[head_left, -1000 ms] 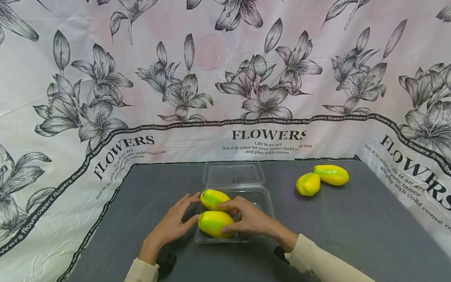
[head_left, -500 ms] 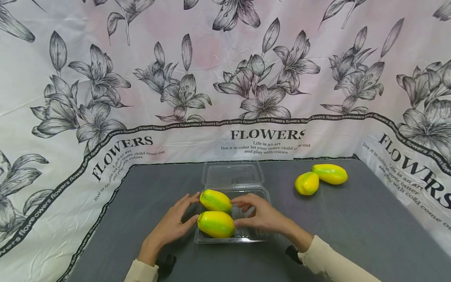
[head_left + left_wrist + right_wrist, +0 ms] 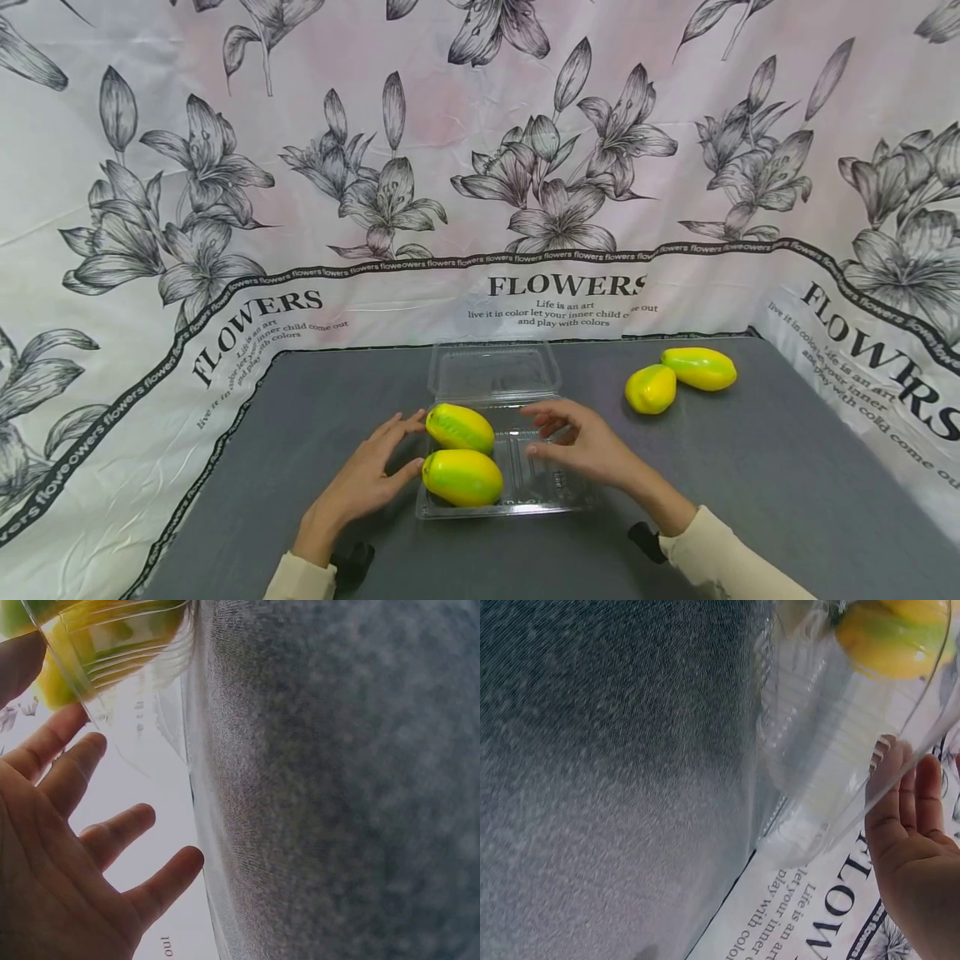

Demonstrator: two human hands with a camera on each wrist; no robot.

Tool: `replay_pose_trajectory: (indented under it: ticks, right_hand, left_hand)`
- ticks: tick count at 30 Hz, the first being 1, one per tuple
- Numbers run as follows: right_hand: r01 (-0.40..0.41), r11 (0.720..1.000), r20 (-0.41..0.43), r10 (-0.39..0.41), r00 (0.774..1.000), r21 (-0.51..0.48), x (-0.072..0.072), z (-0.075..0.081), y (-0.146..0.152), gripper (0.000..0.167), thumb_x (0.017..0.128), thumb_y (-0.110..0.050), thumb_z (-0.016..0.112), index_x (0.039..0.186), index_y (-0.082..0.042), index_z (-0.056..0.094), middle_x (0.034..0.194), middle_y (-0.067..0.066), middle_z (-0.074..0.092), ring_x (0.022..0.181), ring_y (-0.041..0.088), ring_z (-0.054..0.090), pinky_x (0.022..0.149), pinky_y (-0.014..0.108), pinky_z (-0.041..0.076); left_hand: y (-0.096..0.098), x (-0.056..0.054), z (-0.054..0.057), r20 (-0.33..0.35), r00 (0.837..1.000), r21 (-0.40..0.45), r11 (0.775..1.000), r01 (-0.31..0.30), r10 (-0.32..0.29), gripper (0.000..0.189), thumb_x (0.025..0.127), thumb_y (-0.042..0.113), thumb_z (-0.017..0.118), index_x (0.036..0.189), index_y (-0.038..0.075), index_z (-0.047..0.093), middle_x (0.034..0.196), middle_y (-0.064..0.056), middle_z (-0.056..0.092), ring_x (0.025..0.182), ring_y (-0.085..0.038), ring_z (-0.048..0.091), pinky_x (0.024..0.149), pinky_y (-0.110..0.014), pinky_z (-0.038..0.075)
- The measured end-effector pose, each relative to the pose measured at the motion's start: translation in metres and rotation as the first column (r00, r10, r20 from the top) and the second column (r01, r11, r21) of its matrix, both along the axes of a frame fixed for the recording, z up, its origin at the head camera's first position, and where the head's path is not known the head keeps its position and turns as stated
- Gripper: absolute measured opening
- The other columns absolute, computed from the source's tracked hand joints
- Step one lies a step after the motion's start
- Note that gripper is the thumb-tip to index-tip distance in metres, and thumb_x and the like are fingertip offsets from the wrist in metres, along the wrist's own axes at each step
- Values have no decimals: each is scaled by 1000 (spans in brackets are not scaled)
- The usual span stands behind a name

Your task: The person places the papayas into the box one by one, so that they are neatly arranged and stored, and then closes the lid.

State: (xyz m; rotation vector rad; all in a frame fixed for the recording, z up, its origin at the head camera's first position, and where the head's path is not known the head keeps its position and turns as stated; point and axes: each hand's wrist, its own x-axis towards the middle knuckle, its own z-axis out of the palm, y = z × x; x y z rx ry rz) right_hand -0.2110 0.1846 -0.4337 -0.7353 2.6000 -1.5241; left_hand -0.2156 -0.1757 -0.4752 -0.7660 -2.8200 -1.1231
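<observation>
Two yellow-green fruits that look like papayas, a rear one (image 3: 461,427) and a front one (image 3: 462,477), lie side by side in the left half of a clear plastic clamshell box (image 3: 517,507). My left hand (image 3: 366,473) is at the box's left side, fingers spread, with the fingertips at or against the papayas' left ends. In the left wrist view its fingers (image 3: 75,765) are beside the clear wall. My right hand (image 3: 581,442) hovers over the right half of the box, fingers loosely bent and holding nothing. The right wrist view shows this hand (image 3: 911,825) beyond the clear wall.
Two more papayas, one rounder in view (image 3: 651,390) and one lying lengthwise (image 3: 699,369), touch each other at the table's back right. The box's lid (image 3: 491,371) lies folded back behind it. A flower-printed cloth (image 3: 420,308) hangs behind the grey table (image 3: 330,383).
My right hand has let go of the front papaya and drawn back to the right, away from both fruits. The left hand has stayed in place.
</observation>
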Motion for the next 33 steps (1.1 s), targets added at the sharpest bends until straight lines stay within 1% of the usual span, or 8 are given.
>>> replay_pose_trajectory:
  ticks: [5,9,15,20,25,28,31,33]
  right_hand:
    - [56,998,-37,-58,998,-41,0,2,8,45,91,-21,78,134,-11,64,121,20,66,101,22,65,82,31,57]
    - [125,991,-54,-127,990,-44,0,2,17,43,91,-20,78,131,-12,66,118,19,69,96,13,66,80,30,56]
    - [233,972,-62,-234,970,-27,-2,-1,35,43,91,-22,78,131,-12,66,112,14,70,95,11,65,81,28,55]
    - [313,949,-48,-314,948,-18,-5,-8,51,42,92,-25,77,131,-14,66,110,12,69,94,9,64,81,25,55]
    - [410,912,-56,-409,911,-6,-6,-12,68,41,94,-27,76,131,-14,66,111,12,68,93,5,62,81,20,54]
    - [464,886,-99,-462,881,3,-8,-15,79,40,94,-27,75,130,-12,67,107,11,70,88,2,62,78,16,53]
    - [510,860,-135,-506,852,-7,-9,-19,88,39,94,-25,75,128,-9,68,104,10,69,84,0,61,75,14,52]
    - [547,837,-158,-542,825,-14,-9,-22,94,38,93,-24,76,126,-7,69,100,9,68,80,-2,60,72,13,50]
  left_hand:
    - [0,0,-1,0,1000,-6,1000,-6,6,48,99,47,62,143,33,51,166,2,34,156,-40,23,113,-79,21]
    - [0,0,-1,-2,1000,-5,1000,-4,4,48,99,46,62,143,33,51,166,1,35,156,-40,23,113,-79,22]
    - [1,0,0,-2,1000,5,1000,5,-5,48,100,45,62,144,30,51,166,1,34,156,-40,23,113,-79,22]
    - [1,1,0,2,1000,10,1000,8,-8,48,100,44,62,144,29,51,166,4,34,156,-40,23,114,-78,22]
    - [1,1,0,8,1000,16,1000,10,-11,48,100,44,62,144,30,51,167,4,34,156,-39,23,114,-78,22]
    - [2,1,0,7,1000,21,1000,13,-13,48,100,44,62,144,30,51,167,2,34,156,-40,23,114,-78,23]
    - [1,1,0,11,1000,18,1000,11,-11,48,100,45,62,144,31,50,167,3,33,156,-40,22,115,-77,23]
    - [1,1,0,14,1000,18,1000,9,-9,48,100,46,62,144,32,50,167,4,33,156,-40,22,115,-77,23]
